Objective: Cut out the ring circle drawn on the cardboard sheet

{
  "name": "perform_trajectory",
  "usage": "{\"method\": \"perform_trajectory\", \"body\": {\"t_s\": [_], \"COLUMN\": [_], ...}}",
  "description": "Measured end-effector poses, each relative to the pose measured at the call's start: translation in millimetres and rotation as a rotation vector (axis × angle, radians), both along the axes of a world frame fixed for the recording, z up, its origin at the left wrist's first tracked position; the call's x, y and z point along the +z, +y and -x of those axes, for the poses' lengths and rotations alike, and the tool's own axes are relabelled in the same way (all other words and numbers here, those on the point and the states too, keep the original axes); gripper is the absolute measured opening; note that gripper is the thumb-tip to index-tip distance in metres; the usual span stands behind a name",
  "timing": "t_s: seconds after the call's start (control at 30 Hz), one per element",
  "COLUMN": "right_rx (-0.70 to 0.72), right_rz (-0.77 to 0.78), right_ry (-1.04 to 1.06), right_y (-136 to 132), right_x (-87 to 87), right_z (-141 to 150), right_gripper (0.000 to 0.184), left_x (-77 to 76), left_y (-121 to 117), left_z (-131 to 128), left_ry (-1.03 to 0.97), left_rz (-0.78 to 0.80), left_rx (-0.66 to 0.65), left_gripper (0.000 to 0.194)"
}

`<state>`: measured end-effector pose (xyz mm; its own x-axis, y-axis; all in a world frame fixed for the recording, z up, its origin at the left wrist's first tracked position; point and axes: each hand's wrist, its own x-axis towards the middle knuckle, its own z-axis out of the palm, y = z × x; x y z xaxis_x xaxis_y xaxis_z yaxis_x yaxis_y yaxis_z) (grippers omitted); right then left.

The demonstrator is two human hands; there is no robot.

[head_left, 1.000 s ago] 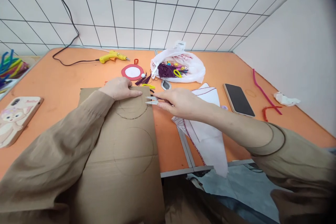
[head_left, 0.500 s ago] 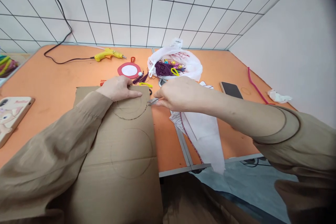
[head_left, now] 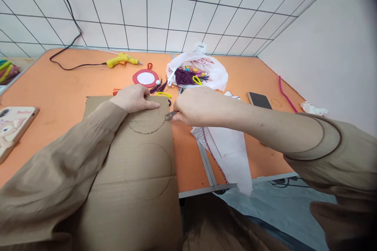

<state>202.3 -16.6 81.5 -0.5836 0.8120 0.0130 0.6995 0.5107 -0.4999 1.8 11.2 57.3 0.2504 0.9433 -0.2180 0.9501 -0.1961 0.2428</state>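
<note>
My right grip (head_left: pixel 197 106) is clenched on the scissors (head_left: pixel 170 116) — handles hidden, blades showing at the right edge of the cardboard (head_left: pixel 141 223), which lies partly on the desk (head_left: pixel 185 160). My left grip (head_left: pixel 134 99) rests at its far end, thumb on top; whether it closes underneath I cannot tell. A second ago the blades stood wider apart, and the dark phone (head_left: pixel 259 100) — now partly behind my forearm (head_left: pixel 253 121) — showed whole.
</note>
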Motion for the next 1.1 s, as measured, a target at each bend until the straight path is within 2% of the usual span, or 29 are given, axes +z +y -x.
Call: {"method": "perform_trajectory", "body": {"t_s": [0.27,0.37,0.77,0.97,1.1], "right_rx": [0.045,0.031,0.025,-0.004,0.006], "right_rz": [-0.101,-0.088,-0.034,-0.021,-0.017], "right_ry": [-0.054,-0.092,-0.001,0.043,0.035], "right_y": [-2.3,-3.0,3.9,3.1,2.7], "right_x": [-2.2,-0.9,-3.8,-7.3,-7.1], "right_z": [-2.0,-2.0,-5.8,-7.6,-5.1], "right_gripper": [0.048,0.052,0.055,0.046,0.047], "left_x": [1.2,0.6,1.6,3.1,0.0], "left_y": [0.9,1.2,-0.3,-0.6,1.2], "left_z": [0.1,0.7,-0.7,-0.6,0.4], "left_ry": [-0.008,-0.011,-0.010,-0.005,-0.009], "left_rz": [0.008,-0.003,0.010,0.013,0.005], "left_rx": [-0.001,-0.005,0.004,0.010,-0.005], "left_gripper": [0.045,0.045,0.046,0.046,0.045]}}
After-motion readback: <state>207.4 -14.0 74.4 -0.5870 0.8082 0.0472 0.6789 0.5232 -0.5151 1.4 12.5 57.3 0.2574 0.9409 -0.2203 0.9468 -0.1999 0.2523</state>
